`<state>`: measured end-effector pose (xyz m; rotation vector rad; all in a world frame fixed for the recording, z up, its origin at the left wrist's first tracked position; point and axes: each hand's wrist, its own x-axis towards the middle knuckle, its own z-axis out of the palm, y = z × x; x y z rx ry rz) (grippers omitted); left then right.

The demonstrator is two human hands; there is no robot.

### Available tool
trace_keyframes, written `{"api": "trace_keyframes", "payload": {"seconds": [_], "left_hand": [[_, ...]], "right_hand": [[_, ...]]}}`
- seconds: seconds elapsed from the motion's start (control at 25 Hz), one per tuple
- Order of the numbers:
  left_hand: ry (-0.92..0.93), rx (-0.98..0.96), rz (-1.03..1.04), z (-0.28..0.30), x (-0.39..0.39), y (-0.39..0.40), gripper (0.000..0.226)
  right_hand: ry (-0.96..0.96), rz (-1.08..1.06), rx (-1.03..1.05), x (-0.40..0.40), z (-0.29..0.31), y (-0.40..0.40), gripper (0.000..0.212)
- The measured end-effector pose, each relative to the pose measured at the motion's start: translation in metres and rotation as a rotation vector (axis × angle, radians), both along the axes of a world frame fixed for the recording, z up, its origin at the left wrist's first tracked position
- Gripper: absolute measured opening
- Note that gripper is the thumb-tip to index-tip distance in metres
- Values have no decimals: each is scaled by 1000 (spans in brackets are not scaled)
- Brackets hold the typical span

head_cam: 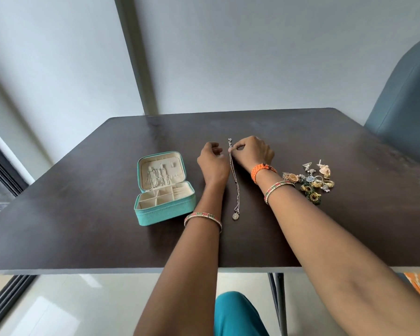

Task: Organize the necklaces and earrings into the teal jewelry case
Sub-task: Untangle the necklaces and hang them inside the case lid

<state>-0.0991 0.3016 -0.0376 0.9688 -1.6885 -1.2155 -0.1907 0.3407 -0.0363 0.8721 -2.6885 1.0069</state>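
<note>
A thin silver necklace (pixel 234 183) with a round pendant lies stretched out on the dark table, running towards me. My right hand (pixel 252 151) pinches its far end near the clasp. My left hand (pixel 212 161) rests just left of the chain with loosely curled fingers, holding nothing that I can see. The teal jewelry case (pixel 164 213) stands open at the left, with a few chains hanging inside its cream lid and small compartments in its base. A heap of several earrings (pixel 310 181) lies to the right of my right wrist.
The dark table (pixel 83 214) reaches its front edge near me. A grey-blue chair back (pixel 403 100) stands at the far right. A grey wall lies behind the table, and a window frame runs along the left.
</note>
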Motion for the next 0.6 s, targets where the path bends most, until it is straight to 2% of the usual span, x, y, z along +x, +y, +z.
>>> {"api": "trace_keyframes", "payload": {"seconds": [0.2, 0.4, 0.6], "left_hand": [[25, 11, 67, -3, -6, -7, 36], [46, 27, 52, -3, -4, -7, 36], [57, 10, 25, -3, -1, -5, 37]], "right_hand": [[-119, -52, 55, -23, 8, -17, 19], [-89, 22, 233, -33, 9, -21, 26], [-87, 9, 267, -39, 17, -19, 27]]}}
